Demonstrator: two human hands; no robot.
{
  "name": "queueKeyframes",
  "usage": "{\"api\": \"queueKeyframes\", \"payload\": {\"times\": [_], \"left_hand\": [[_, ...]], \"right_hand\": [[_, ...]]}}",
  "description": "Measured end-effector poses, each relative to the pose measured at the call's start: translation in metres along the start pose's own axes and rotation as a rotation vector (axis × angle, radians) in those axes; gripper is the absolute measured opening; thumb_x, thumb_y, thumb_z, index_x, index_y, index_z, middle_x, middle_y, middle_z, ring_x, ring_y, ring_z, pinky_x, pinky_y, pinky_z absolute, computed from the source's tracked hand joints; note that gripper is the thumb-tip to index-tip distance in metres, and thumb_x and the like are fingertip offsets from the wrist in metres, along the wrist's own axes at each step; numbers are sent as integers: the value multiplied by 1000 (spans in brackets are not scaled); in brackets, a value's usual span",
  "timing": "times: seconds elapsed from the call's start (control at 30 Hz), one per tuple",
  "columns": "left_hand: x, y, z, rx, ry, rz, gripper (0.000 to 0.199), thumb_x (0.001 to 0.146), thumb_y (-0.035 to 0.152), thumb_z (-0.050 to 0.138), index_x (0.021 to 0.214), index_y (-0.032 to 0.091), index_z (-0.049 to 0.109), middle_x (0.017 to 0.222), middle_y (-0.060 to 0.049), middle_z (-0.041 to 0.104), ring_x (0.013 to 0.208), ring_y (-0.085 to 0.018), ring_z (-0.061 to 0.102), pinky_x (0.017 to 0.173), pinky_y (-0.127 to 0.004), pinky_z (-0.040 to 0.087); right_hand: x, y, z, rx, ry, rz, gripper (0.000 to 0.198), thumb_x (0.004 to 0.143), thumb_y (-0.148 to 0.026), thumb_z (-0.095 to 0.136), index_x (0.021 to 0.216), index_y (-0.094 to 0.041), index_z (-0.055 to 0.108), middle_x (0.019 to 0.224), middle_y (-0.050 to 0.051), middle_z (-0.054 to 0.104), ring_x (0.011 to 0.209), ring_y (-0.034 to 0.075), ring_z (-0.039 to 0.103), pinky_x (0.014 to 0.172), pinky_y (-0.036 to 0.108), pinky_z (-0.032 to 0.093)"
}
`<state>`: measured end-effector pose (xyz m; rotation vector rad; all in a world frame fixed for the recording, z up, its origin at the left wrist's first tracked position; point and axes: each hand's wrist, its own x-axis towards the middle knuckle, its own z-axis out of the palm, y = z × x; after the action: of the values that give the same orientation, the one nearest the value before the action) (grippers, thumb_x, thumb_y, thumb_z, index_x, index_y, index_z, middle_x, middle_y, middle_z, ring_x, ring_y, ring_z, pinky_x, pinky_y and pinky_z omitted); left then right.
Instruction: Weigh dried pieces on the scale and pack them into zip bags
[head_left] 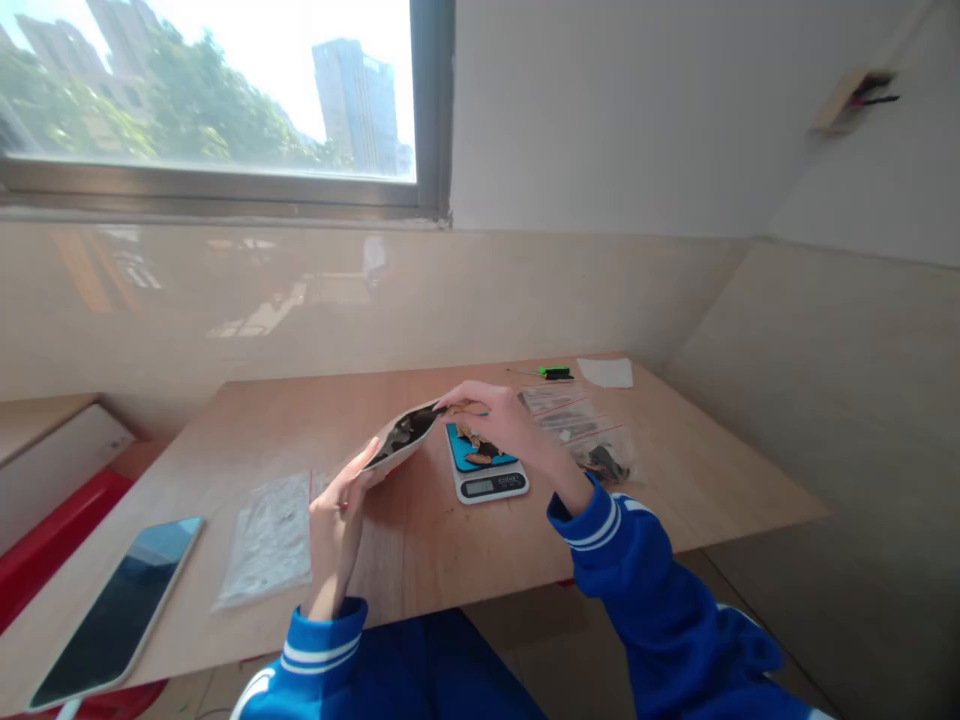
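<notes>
Digital scale back from near edge of wooden tabletop, left hand clamped on open pouch, right hand at its mouth — grip unclear, tiled wall behind

Your left hand grips a tilted, pale flat pouch with a gaping dark mouth, and your right hand has its fingers at the mouth's far end, their exact hold unclear. Beside the pouch, brown flaky pieces lie on the blue platform of a white digital scale. On your light-brown wooden bench, a clear red-edged plastic bag and black-screened smartphone lie left, a green-and-black-handled screwdriver farther back.
</notes>
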<state>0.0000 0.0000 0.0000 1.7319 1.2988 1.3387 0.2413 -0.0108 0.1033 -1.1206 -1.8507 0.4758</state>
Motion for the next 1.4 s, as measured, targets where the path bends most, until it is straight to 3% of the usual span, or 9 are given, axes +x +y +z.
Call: {"api": "queueKeyframes", "payload": {"times": [0.13,0.33,0.47,0.67,0.83,0.97,1.2,1.33,1.4], "left_hand": [[29,-3,-2,140,162,-82,42,89,50,47,107,20,68,100,-8,74,94,-28,67,81,-36,50],[72,-21,1,141,248,-117,46,90,56,40,103,17,61,88,-8,69,83,-25,65,70,-32,46],[74,-26,6,159,228,-116,45,90,58,38,98,18,58,86,-7,67,84,-25,64,70,-32,46],[70,-31,7,214,234,-144,46,88,60,35,93,19,56,80,-5,64,80,-26,62,67,-34,45],[69,-38,3,215,226,-141,46,88,61,36,94,20,56,81,-5,64,81,-27,62,69,-35,46],[66,-44,5,180,184,-109,46,90,57,35,106,18,54,94,-8,66,89,-27,63,77,-37,48],[49,-48,12,87,116,24,54,92,49,40,134,15,42,128,-15,57,120,-28,54,103,-40,41],[30,-62,-6,205,175,-77,64,88,49,46,141,14,36,146,-18,42,135,-32,39,112,-47,31],[19,-77,-20,315,206,-104,63,86,46,44,138,10,41,143,-21,45,134,-36,41,111,-52,32]], "right_hand": [[-12,61,-12,194,234,221,26,77,-36,70,96,-18,69,99,6,73,88,20,69,81,33,54],[-31,127,-6,-91,38,360,19,79,-31,68,88,-14,74,88,8,74,79,20,67,72,32,52],[-25,135,10,-170,-97,309,6,74,-16,73,79,-18,76,85,7,71,79,19,64,76,30,48],[-16,141,17,-227,-194,278,13,72,-8,72,79,-18,77,83,6,69,83,20,63,81,31,46],[-33,154,-7,-168,31,352,26,74,-16,72,100,-19,71,88,5,70,82,18,64,78,30,48],[-54,172,-17,-183,233,434,15,80,-29,65,87,-16,65,84,6,68,77,19,63,72,31,49],[-66,182,0,-224,322,458,24,77,-41,67,76,-17,66,83,7,67,76,20,60,76,36,48],[-75,169,-9,-225,366,447,34,79,-48,63,92,-17,66,96,10,66,80,21,59,79,38,48],[-82,160,-16,-197,379,446,38,82,-51,59,94,-16,65,99,12,66,82,22,60,80,39,49]]}}
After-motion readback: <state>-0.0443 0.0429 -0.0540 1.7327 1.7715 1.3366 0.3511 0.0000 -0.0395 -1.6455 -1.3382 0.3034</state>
